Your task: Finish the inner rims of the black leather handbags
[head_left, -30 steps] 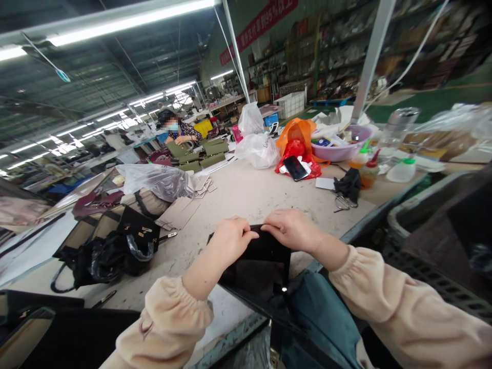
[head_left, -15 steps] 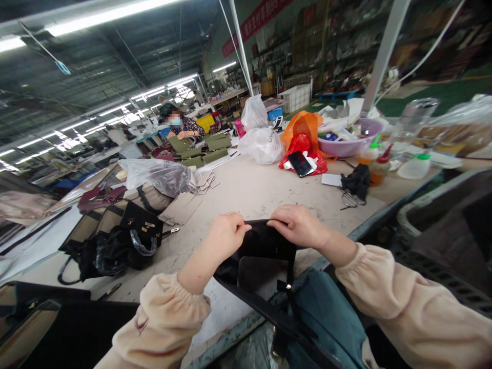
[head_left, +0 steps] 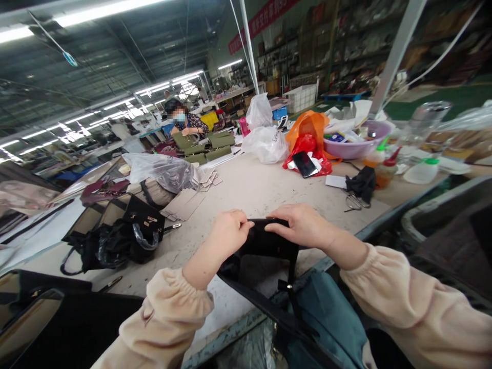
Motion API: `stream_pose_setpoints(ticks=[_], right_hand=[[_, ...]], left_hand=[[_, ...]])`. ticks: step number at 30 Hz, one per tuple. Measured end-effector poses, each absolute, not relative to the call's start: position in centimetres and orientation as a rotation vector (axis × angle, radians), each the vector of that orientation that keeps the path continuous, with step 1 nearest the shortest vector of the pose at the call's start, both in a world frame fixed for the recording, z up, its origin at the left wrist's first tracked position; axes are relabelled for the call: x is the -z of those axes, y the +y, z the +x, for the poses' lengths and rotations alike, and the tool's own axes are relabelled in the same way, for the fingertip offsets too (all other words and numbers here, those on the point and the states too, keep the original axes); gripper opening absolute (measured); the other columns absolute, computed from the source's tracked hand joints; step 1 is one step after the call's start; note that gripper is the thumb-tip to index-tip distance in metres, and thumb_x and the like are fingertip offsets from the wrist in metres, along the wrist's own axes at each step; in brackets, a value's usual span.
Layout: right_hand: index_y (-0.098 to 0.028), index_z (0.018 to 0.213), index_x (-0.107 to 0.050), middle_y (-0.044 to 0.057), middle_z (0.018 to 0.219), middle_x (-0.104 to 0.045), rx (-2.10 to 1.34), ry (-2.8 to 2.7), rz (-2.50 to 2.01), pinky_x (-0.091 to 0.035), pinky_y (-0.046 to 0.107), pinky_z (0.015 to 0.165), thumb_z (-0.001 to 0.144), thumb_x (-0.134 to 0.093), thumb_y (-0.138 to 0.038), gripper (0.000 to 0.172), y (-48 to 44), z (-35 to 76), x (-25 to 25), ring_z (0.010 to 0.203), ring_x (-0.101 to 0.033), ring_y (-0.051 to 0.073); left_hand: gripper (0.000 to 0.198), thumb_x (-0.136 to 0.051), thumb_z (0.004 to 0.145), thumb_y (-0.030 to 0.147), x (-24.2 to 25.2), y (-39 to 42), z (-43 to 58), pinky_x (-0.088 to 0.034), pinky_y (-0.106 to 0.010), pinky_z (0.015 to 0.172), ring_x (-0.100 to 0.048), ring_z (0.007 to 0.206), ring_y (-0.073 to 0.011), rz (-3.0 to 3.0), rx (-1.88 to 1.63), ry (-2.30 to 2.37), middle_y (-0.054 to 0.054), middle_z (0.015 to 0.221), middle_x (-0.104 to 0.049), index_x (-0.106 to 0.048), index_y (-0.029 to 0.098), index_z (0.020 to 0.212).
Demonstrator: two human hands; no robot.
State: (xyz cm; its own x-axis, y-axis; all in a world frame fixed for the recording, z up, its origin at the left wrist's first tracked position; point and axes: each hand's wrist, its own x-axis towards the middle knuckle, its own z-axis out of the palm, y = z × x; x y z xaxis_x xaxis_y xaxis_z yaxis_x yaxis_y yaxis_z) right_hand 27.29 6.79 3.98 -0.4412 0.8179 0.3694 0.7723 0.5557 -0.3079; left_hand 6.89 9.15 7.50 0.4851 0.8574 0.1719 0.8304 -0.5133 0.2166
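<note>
Though limp, smooth black leather bag (head_left: 264, 242).

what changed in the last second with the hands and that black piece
The left hand and right hand drew slightly apart along the top edge of the black piece, opening it wider. Both keep pinching it; things on the table lie unmoved.
</note>
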Motion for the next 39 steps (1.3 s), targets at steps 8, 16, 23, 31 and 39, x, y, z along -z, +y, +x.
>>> stream_pose_setpoints(ticks=[8, 16, 23, 31, 39], right_hand=[[-0.018, 0.070, -0.062, 0.004, 0.071, -0.063, 0.000, -2.346, -1.277, -0.030, 0.027, 0.060, 0.090, -0.045, -0.033, 0.031, 7.3, 26.0, -4.1, 0.067, -0.054, 0.014], [-0.018, 0.067, -0.059, 0.002, 0.067, -0.059, -0.006, -2.329, -1.270, -0.031, 0.026, 0.060, 0.090, -0.046, -0.034, 0.031, 7.5, 26.9, -3.7, 0.065, -0.051, 0.013], [-0.018, 0.065, -0.058, 0.002, 0.066, -0.059, -0.001, -2.334, -1.258, -0.030, 0.026, 0.060, 0.090, -0.046, -0.034, 0.032, 7.7, 26.8, -3.5, 0.064, -0.050, 0.013], [-0.020, 0.073, -0.064, 0.003, 0.073, -0.066, 0.045, -2.363, -1.370, -0.032, 0.027, 0.059, 0.090, -0.045, -0.037, 0.031, 7.5, 26.4, -4.3, 0.067, -0.056, 0.015], [-0.024, 0.086, -0.069, 0.004, 0.082, -0.071, 0.067, -2.416, -1.485, -0.035, 0.028, 0.058, 0.089, -0.043, -0.050, 0.037, 7.3, 24.8, -5.5, 0.073, -0.062, 0.018]], left_hand=[[0.024, -0.061, 0.079, 0.033, -8.3, 9.0, 6.7, -0.035, -0.025, 0.059, -0.053, 0.060, -0.0128, 2.593, -0.322, 1.522, -0.002, 0.064, -0.063, -0.063, 0.016, 0.061], [0.017, -0.059, 0.081, 0.025, -9.1, 9.3, 4.9, -0.038, -0.022, 0.063, -0.055, 0.064, -0.0112, 2.573, -0.312, 1.337, -0.001, 0.069, -0.065, -0.065, 0.016, 0.068], [0.033, -0.055, 0.082, 0.031, -7.9, 9.5, 5.1, -0.032, -0.024, 0.055, -0.048, 0.055, -0.0104, 2.557, -0.376, 1.493, 0.000, 0.058, -0.057, -0.058, 0.015, 0.054], [0.029, -0.058, 0.080, 0.027, -7.6, 9.7, 4.8, -0.033, -0.024, 0.056, -0.047, 0.055, -0.0101, 2.538, -0.415, 1.502, 0.001, 0.058, -0.055, -0.058, 0.015, 0.054], [0.029, -0.057, 0.082, 0.028, -7.4, 9.7, 4.9, -0.033, -0.024, 0.056, -0.048, 0.056, -0.0104, 2.552, -0.405, 1.518, 0.000, 0.060, -0.057, -0.059, 0.015, 0.056]])
